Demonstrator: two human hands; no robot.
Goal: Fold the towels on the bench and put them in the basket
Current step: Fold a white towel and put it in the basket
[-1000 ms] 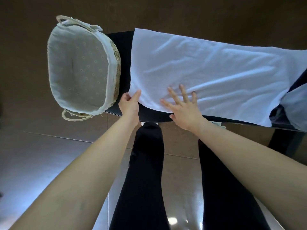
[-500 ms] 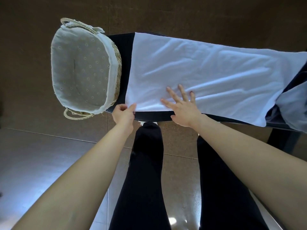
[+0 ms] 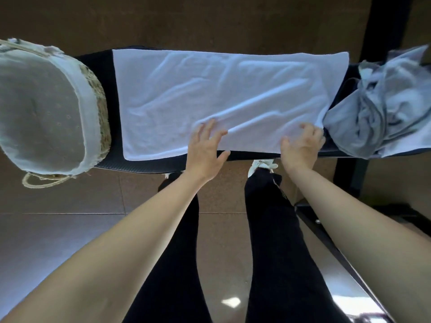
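The left hand (image 3: pixel 205 145) lies flat, fingers spread, pinning the white towel (image 3: pixel 221 94) at its near edge. The right hand (image 3: pixel 303 143) curls over its near right corner, grip hidden, probably to begin folding. The towel is spread on the worktop (image 3: pixel 102 66), between the basket (image 3: pixel 102 117) and the grey heap (image 3: pixel 377 108).

A glossy brown tiled floor (image 3: pixel 70 201) carries a light glare (image 3: pixel 231 301) and a white shoe (image 3: pixel 262 165). A black post (image 3: pixel 382 24) stands far right, and a dark rail (image 3: pixel 335 252) runs diagonally below it.

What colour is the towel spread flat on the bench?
The towel is white, clearest in the head view.
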